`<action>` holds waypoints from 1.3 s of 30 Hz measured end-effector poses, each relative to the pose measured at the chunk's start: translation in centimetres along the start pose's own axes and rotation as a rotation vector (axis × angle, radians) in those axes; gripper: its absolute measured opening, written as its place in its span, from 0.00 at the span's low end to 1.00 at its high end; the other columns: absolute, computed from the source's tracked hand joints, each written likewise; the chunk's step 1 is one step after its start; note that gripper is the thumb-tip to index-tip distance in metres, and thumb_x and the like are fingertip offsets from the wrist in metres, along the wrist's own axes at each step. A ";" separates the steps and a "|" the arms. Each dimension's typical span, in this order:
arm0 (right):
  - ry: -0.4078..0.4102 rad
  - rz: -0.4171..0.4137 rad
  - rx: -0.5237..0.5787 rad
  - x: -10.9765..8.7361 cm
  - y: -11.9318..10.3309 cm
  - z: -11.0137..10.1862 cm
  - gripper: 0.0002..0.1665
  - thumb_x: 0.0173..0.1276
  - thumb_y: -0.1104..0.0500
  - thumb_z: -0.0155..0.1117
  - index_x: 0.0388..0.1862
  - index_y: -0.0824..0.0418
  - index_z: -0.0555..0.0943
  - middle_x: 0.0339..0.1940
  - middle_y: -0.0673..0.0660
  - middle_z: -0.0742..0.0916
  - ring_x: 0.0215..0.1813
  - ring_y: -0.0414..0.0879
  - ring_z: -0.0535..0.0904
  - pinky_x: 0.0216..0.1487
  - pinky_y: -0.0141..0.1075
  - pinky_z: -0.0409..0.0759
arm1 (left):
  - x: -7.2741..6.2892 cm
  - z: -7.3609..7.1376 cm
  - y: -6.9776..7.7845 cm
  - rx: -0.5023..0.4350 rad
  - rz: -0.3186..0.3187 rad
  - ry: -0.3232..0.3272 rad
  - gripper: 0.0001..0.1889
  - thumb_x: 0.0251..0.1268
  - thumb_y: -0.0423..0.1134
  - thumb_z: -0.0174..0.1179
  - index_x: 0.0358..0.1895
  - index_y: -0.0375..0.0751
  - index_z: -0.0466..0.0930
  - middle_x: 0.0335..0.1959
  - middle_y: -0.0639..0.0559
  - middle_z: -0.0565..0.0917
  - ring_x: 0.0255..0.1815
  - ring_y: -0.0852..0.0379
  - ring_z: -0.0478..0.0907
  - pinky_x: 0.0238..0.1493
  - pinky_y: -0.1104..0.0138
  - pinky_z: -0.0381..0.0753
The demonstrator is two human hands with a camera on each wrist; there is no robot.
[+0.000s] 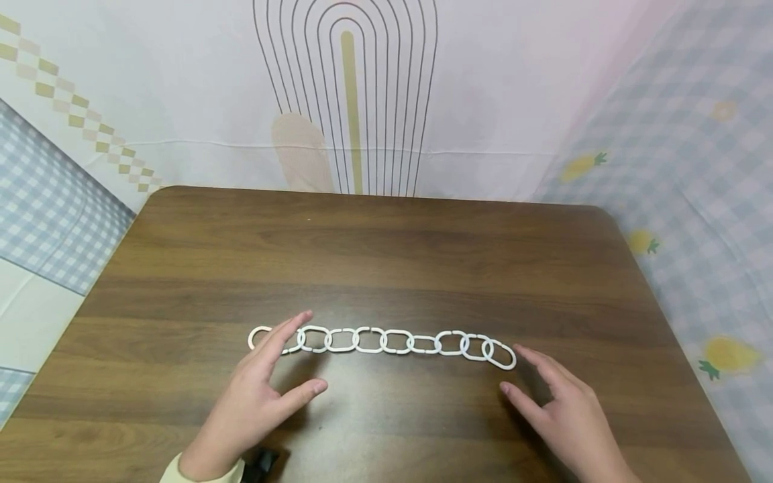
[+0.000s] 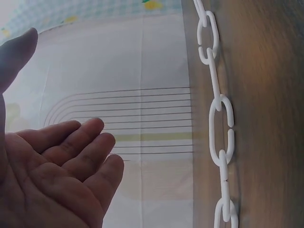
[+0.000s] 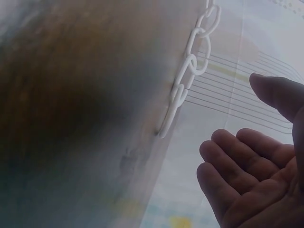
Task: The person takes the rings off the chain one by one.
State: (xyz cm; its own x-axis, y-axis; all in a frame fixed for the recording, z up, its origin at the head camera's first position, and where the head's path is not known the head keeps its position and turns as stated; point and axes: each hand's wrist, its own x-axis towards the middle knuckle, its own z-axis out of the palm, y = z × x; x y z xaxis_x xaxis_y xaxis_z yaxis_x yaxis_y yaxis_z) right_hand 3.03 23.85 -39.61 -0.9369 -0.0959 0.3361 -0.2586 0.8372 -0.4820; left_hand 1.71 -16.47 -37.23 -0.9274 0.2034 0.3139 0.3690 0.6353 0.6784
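Note:
A chain (image 1: 397, 331) of several white oval links, plastic-looking, lies stretched from left to right across the wooden table. Its rightmost link tilts down toward the near edge. My left hand (image 1: 256, 396) hovers by the left end with thumb and fingers spread, hiding part of the links there. Close to the last link on the right is my right hand (image 1: 570, 409), its thumb and fingers parted. In the left wrist view the palm and relaxed fingers (image 2: 97, 154) hold nothing, beside the chain (image 2: 225, 185). The right wrist view likewise has bare fingers (image 3: 228, 161) apart from the chain (image 3: 167, 124).
The brown table (image 1: 386, 255) has rounded far corners. Behind it hangs a pale cloth (image 1: 495, 87) with an arch pattern, and a checked cloth (image 1: 694, 221) with printed fruit borders the right side. A small black object (image 1: 261, 464) shows by the left wrist.

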 end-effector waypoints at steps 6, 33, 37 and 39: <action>0.010 0.005 -0.021 0.0 0.4 0.3 0.33 0.48 0.59 0.84 0.56 0.55 0.84 0.51 0.54 0.88 0.51 0.57 0.85 0.54 0.30 0.76 | 0.1 0.3 0.1 -0.024 0.051 -0.009 0.46 0.49 0.41 0.78 0.74 0.51 0.66 0.68 0.57 0.75 0.67 0.54 0.72 0.67 0.81 0.57; 0.031 -0.171 -0.093 0.8 1.3 0.9 0.24 0.41 0.60 0.86 0.41 0.58 0.87 0.39 0.46 0.89 0.39 0.45 0.87 0.40 0.35 0.81 | 1.1 2.6 1.3 -0.096 0.216 -0.021 0.34 0.56 0.42 0.75 0.67 0.43 0.74 0.61 0.53 0.80 0.60 0.54 0.78 0.66 0.76 0.65; 0.024 -0.176 -0.093 0.9 1.3 0.9 0.23 0.42 0.61 0.85 0.40 0.57 0.88 0.37 0.45 0.88 0.38 0.43 0.86 0.37 0.36 0.81 | 1.3 3.0 1.6 -0.084 0.219 -0.026 0.33 0.54 0.40 0.75 0.65 0.44 0.76 0.60 0.54 0.81 0.59 0.54 0.79 0.65 0.75 0.66; 0.023 -0.181 -0.093 1.0 1.4 0.9 0.22 0.42 0.61 0.85 0.39 0.57 0.88 0.37 0.45 0.88 0.37 0.42 0.86 0.37 0.36 0.80 | 1.5 3.1 1.8 -0.081 0.244 -0.019 0.32 0.54 0.38 0.75 0.64 0.42 0.76 0.59 0.53 0.81 0.58 0.54 0.80 0.65 0.75 0.67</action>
State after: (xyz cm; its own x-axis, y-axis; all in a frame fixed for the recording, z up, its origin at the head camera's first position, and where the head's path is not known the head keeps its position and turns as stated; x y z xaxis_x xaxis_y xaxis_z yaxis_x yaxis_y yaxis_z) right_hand 1.49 24.42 -40.68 -0.8711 -0.2381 0.4296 -0.3986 0.8536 -0.3353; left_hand 0.77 -12.74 -37.63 -0.8110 0.3581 0.4627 0.5850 0.5041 0.6353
